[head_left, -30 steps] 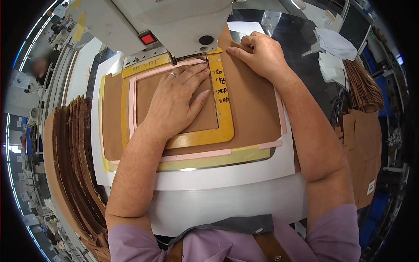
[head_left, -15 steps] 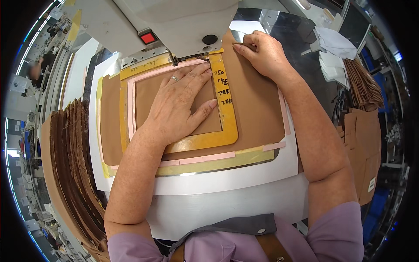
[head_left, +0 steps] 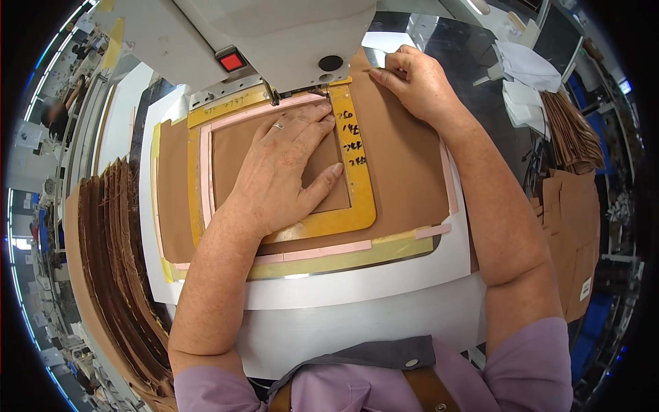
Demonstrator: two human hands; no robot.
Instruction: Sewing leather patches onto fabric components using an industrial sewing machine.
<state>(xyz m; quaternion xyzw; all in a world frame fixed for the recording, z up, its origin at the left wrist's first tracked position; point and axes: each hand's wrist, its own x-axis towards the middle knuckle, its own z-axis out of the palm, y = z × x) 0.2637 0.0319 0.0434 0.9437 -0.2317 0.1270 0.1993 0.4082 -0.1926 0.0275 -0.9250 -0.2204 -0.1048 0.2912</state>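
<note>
My left hand [head_left: 281, 165] lies flat, fingers stretched forward, on a brown fabric panel [head_left: 401, 165] inside a yellow template frame [head_left: 322, 221] lined with pale pink strips. Its fingertips reach the frame's far right inner corner, close under the grey sewing machine head [head_left: 288, 41]. At the panel's far right edge my right hand [head_left: 415, 79] is closed, thumb against curled fingers. A thin dark thing shows between them, too hidden to name. Beneath the panel is a flat template edged with yellow tape [head_left: 329, 263] and pink strips.
A white sheet [head_left: 322, 295] lies under the template on the machine table. Stacked brown fabric pieces [head_left: 113, 254] stand at the left. More brown pieces [head_left: 573, 226] and white cloths [head_left: 525, 69] hang at the right. Another person [head_left: 58, 113] is far off at the left.
The frame, panel and sheet have shifted very slightly toward me and to the right, my left hand moving with them. My right hand has barely moved and stays closed.
</note>
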